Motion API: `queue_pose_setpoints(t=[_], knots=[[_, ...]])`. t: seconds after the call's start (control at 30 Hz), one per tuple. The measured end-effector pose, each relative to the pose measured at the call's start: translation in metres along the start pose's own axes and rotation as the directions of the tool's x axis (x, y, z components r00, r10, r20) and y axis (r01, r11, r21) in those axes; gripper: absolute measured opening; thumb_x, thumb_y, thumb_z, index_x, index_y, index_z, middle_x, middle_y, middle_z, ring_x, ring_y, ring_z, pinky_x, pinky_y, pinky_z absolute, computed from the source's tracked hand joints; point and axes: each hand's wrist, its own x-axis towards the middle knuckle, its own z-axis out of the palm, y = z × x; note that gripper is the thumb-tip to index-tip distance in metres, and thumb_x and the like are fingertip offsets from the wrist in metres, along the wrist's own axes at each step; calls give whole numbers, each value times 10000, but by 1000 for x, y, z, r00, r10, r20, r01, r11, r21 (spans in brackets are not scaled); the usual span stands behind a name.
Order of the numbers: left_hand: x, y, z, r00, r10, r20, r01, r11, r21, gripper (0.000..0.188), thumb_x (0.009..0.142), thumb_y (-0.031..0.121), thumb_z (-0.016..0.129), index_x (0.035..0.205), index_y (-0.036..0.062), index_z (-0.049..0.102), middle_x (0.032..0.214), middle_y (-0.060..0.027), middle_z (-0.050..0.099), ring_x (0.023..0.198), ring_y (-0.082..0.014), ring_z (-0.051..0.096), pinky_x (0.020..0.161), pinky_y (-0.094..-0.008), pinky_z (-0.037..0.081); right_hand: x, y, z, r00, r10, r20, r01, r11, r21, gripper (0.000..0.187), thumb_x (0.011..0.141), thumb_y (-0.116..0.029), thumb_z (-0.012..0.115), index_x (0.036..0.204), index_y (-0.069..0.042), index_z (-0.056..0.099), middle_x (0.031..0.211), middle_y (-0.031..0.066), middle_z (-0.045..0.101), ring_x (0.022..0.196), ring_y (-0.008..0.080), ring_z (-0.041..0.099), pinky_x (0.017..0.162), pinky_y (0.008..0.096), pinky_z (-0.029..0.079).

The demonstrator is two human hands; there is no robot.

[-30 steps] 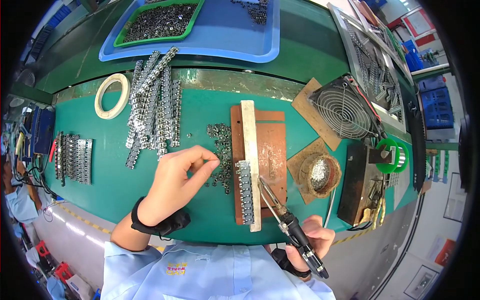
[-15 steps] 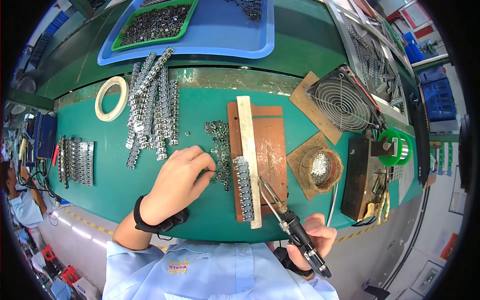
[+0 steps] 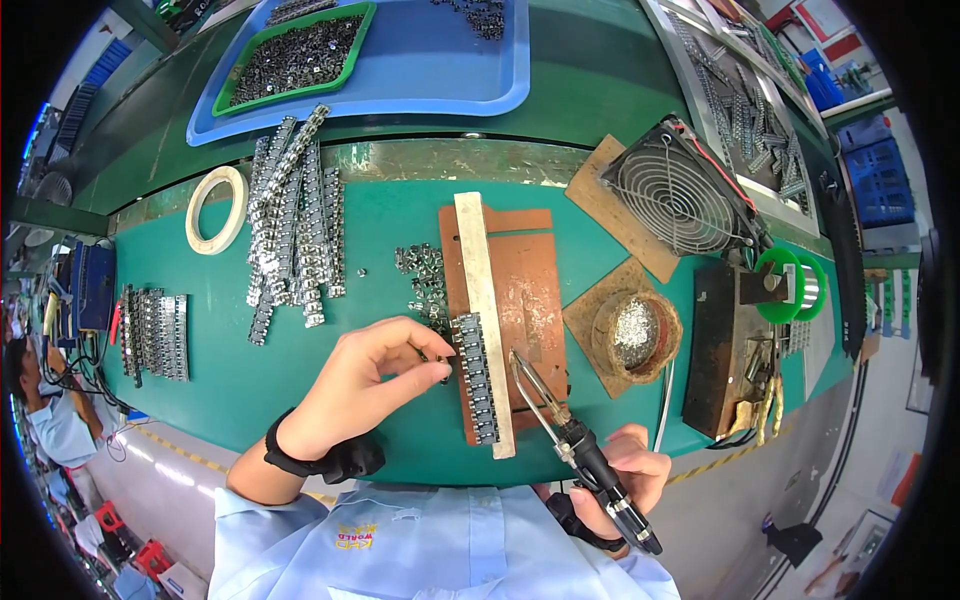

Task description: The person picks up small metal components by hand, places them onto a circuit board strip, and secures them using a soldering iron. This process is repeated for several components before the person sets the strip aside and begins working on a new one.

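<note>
My left hand (image 3: 375, 375) is closed in a pinch, with a small dark metal part (image 3: 444, 360) at its fingertips. Just right of those fingertips, a strip of small circuit boards (image 3: 475, 380) lies along the left side of a pale bar (image 3: 484, 300) on a brown board (image 3: 527, 280). Loose small metal parts (image 3: 424, 280) are heaped beyond the hand. My right hand (image 3: 625, 475) grips a black soldering iron (image 3: 590, 455); its tip points up-left over the brown board, beside the bar.
Board strips (image 3: 295, 230) are piled left of centre, near a tape roll (image 3: 217, 210); more strips (image 3: 156, 335) stand far left. At right are a fan (image 3: 680, 195), a round pot (image 3: 640, 335) and a solder spool (image 3: 790, 285). A blue tray (image 3: 450, 75) lies behind.
My left hand has moved from beside the heap toward the board strip, and a small part now shows at its fingertips. My right hand still holds the soldering iron in nearly the same place.
</note>
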Motion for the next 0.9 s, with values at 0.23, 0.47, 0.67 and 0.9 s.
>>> queue_pose_setpoints(t=[0.23,0.47,0.67,0.9], knots=[[2,-5,11,990,-132,-50,102,914,-393,127,828,11,563,945,17,512,865,-14,573,732,-85,561,662,-222,468,1,4,-2,1000,3,18,-3,1000,9,501,583,-128,792,925,-78,430,632,33,576,557,156,525,702,358,371],[8,-8,11,989,-150,-4,130,872,-472,177,825,-1,563,964,35,459,877,-26,573,804,-82,555,713,-223,458,4,7,0,998,-23,52,23,1000,2,511,567,-133,797,924,-79,436,605,37,580,519,148,520,671,348,383],[8,-8,11,987,-161,-7,138,868,-477,181,820,-3,573,956,39,463,876,-21,570,811,-75,549,735,-211,444,7,8,7,996,-59,60,58,998,12,499,561,-142,797,915,-75,452,579,32,571,484,140,504,632,332,391],[9,-8,11,983,-184,-20,154,871,-467,189,810,-1,578,947,56,461,850,-14,557,775,-89,549,710,-209,445,13,8,12,993,-65,96,63,998,28,471,551,-155,798,889,-71,481,554,28,556,459,136,488,609,324,389]])
